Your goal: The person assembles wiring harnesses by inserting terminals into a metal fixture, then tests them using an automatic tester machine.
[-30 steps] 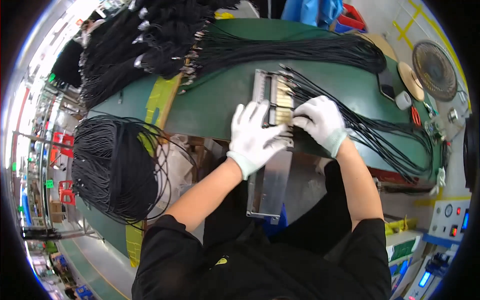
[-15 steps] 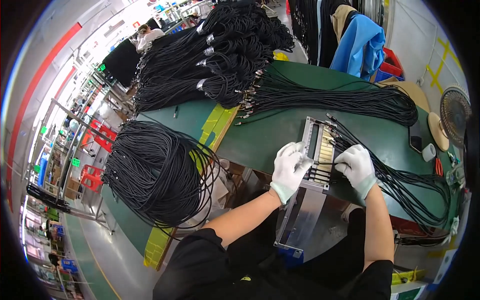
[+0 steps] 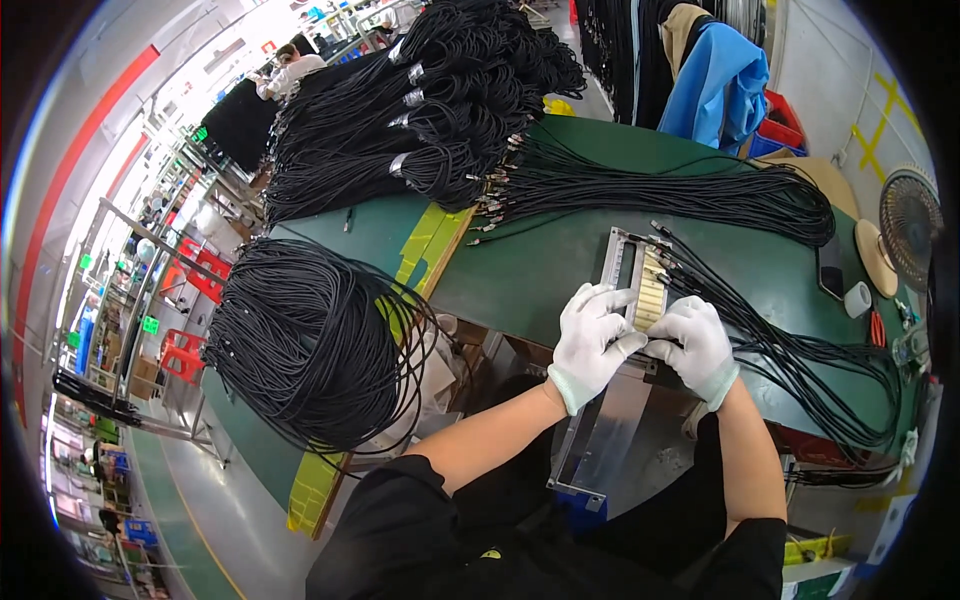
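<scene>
A long metal fixture (image 3: 612,262) with a row of cream blocks (image 3: 651,292) lies across the table edge in front of me. My white-gloved left hand (image 3: 592,345) reaches over its near end from the left, thumb and fingers bent inward. From the right, my gloved right hand (image 3: 694,347) meets it, fingertips pinched low over the blocks and nearly touching the left thumb. A black cable is at these fingertips, mostly hidden by the gloves. Beside the fixture, several black cables (image 3: 740,305) with metal-tipped ends run off to the right.
Banded black cable bundles (image 3: 400,130) are heaped at the back left, and a loose coil (image 3: 305,345) hangs over the left table edge. More cables (image 3: 680,200) lie along the back. A fan (image 3: 910,220), tape roll (image 3: 857,301) and red-handled tool (image 3: 877,328) stand right.
Both hands have come together over the fixture's near end; the right moved left and slightly down. The cable stretch seen between them is now covered by the gloves.
</scene>
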Motion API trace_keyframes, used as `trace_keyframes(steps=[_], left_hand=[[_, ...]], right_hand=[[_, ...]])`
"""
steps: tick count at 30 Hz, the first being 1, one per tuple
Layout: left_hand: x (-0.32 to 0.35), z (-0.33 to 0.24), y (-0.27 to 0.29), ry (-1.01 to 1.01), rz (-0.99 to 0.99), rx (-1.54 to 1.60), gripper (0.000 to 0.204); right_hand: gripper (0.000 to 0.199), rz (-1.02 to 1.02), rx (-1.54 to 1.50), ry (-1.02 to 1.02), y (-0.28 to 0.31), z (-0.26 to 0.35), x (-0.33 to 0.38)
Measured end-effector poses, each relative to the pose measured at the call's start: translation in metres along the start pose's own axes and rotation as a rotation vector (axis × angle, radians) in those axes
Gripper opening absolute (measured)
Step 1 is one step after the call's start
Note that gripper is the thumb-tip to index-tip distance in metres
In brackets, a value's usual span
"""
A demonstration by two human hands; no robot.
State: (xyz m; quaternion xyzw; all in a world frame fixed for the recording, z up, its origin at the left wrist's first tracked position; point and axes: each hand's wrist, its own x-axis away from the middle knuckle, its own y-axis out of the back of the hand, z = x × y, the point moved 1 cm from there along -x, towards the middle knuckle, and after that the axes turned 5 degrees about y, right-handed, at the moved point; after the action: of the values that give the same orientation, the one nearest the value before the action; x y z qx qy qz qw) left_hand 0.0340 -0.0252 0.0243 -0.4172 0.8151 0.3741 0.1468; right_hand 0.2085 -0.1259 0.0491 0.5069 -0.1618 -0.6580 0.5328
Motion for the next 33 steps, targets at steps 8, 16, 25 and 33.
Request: trace_keyframes(steps=[8,16,25,33], left_hand=[[-0.002,0.004,0.009,-0.08,0.01,-0.062,0.012],[0.002,0.025,0.024,-0.083,-0.087,-0.263,0.011],[0.0,0.042,0.014,0.121,-0.006,-0.166,0.015],[0.0,0.045,0.014,0.112,0.033,-0.193,0.017]], right_hand=[[0.019,0.038,-0.152,-0.068,0.004,-0.009,0.003],[0.016,-0.007,-0.27,-0.207,0.003,-0.026,0.013],[0.009,-0.009,0.301,-0.01,0.0,-0.03,0.009],[0.007,0.003,0.321,-0.01,0.001,-0.033,0.006]])
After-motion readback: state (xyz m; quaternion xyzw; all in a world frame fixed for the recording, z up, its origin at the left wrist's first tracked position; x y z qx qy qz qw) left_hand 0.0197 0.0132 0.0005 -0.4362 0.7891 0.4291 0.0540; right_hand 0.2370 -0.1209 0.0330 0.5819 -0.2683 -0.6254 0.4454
